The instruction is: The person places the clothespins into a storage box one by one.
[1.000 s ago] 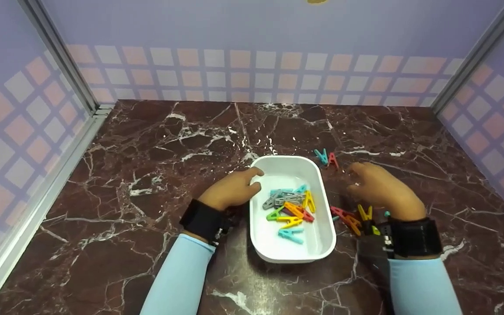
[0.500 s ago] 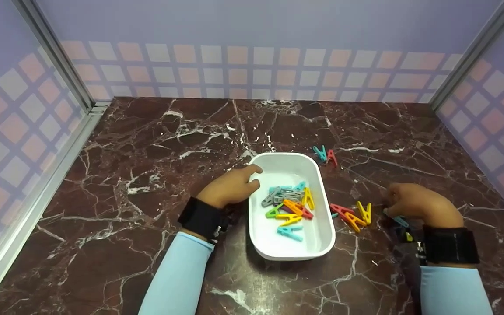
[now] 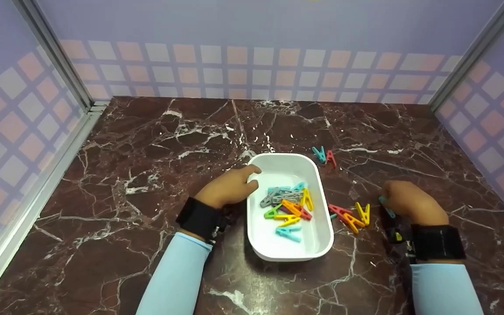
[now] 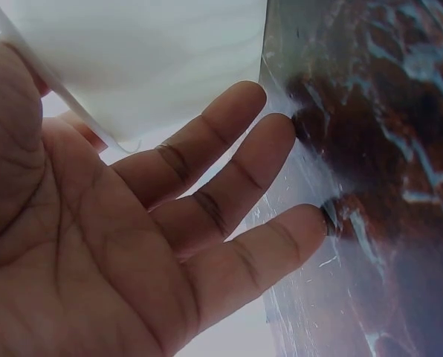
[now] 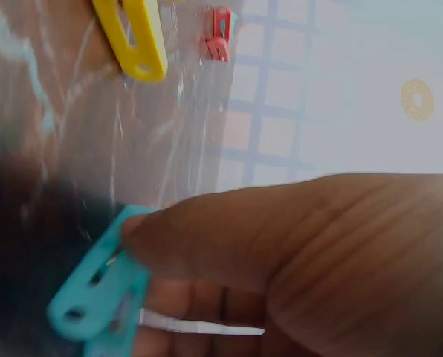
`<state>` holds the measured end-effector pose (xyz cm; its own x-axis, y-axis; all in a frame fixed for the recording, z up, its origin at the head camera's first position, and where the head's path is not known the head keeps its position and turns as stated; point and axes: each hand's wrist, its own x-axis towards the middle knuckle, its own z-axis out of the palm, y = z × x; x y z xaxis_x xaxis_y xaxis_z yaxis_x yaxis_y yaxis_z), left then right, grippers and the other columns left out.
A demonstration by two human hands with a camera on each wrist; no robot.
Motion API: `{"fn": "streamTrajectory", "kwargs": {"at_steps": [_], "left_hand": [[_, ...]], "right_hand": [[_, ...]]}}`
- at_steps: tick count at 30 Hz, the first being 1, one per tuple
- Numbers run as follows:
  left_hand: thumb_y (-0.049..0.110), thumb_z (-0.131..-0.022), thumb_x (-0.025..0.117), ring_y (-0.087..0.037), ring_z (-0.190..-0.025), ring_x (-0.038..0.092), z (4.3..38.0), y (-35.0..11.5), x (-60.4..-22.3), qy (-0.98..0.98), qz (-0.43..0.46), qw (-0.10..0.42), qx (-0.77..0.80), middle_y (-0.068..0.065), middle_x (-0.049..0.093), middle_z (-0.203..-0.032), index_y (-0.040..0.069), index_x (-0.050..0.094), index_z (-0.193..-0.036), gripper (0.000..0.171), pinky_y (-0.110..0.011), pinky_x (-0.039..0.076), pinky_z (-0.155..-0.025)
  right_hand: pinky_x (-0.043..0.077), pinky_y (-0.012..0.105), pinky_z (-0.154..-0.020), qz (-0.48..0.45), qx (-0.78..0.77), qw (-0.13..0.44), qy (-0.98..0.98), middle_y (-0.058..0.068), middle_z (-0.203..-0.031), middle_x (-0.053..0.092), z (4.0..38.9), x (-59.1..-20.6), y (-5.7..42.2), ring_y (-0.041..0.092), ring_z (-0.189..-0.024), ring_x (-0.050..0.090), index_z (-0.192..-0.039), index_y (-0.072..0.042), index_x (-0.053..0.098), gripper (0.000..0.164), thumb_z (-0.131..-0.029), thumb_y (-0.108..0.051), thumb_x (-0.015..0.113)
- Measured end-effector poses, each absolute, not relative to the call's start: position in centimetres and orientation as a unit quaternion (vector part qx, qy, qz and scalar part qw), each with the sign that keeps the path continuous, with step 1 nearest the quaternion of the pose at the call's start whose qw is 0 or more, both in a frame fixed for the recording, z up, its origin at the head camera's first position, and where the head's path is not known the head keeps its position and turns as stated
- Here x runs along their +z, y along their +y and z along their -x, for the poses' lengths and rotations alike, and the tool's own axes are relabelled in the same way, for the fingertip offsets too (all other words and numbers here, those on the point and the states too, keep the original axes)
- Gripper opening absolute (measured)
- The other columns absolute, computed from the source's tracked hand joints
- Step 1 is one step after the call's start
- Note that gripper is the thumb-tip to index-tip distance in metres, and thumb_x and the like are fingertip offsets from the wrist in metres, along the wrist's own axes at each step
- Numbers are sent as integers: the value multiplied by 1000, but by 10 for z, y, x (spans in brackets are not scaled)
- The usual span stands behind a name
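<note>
A white plastic tub [image 3: 256, 245] stands mid-table with several coloured and grey clothespins [image 3: 289, 197] lying in it. On its left side, my left hand [image 3: 228, 187] hooks index finger and thumb over the rim. The left wrist view shows the other three fingers [image 4: 244, 167] stretched along the tub's outside, their tips close to the tabletop. To the right of the tub, my right hand [image 3: 416, 202] pinches a teal clothespin [image 5: 95, 286] low over the table. Its thumb lies on the clothespin's side; the other fingers are partly hidden behind it.
Between tub and right hand lie a yellow clothespin [image 3: 363, 213], an orange one [image 3: 353, 223] and a red one [image 3: 340, 211]. Farther back are a blue clothespin [image 3: 320, 154] and another red one [image 3: 330, 158]. Tiled-pattern panels [image 3: 252, 72] enclose the marbled table [image 3: 147, 144].
My right hand has moved right and down to the teal clothespin, taken hold of it, then shifted slightly left with it. The left hand and tub have stayed in place.
</note>
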<state>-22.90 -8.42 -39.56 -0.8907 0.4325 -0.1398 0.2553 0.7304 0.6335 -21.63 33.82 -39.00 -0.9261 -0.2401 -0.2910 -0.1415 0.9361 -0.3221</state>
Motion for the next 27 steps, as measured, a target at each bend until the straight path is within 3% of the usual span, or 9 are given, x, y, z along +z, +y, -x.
{"fn": "streamTrajectory", "kwargs": {"at_steps": [6, 10, 16, 22, 27], "left_hand": [[26, -100, 46, -26, -115, 56, 230, -85, -397, 920, -186, 137, 317, -13, 57, -138, 11, 46, -147, 49, -41, 42, -101], [26, -100, 46, -26, -115, 56, 230, -86, -398, 918, -189, 137, 321, -14, 57, -138, 10, 46, -147, 49, -42, 42, -101], [26, -101, 45, -27, -105, 55, 229, -87, -395, 918, -193, 140, 318, -13, 57, -136, 11, 45, -147, 49, -42, 43, -93], [25, -100, 46, -26, -106, 56, 230, -86, -396, 918, -196, 135, 318, -14, 58, -136, 11, 46, -147, 48, -42, 44, -96], [25, -100, 46, -26, -106, 57, 230, -85, -396, 919, -195, 135, 315, -14, 59, -135, 11, 46, -146, 48, -42, 44, -97]], "right_hand": [[39, 39, -62, 89, -167, 149, 971, 7, -77, 54, 217, -388, 333, 23, -67, 49, -90, -4, 54, 10, -94, -12, 58], [45, 37, -59, 59, -195, 186, 961, 10, -86, 58, 212, -383, 333, 24, -71, 55, -101, -2, 55, 23, -86, -14, 65], [50, 38, -57, 36, -212, 232, 949, 12, -84, 63, 208, -382, 333, 25, -69, 62, -94, -3, 52, 22, -76, -4, 63], [47, 36, -57, 50, -197, 213, 956, 10, -83, 61, 209, -381, 334, 25, -70, 57, -96, -4, 57, 23, -75, -4, 64], [46, 39, -61, 71, -186, 200, 959, 12, -89, 61, 212, -382, 335, 25, -74, 55, -107, 0, 59, 31, -78, -6, 65]]}}
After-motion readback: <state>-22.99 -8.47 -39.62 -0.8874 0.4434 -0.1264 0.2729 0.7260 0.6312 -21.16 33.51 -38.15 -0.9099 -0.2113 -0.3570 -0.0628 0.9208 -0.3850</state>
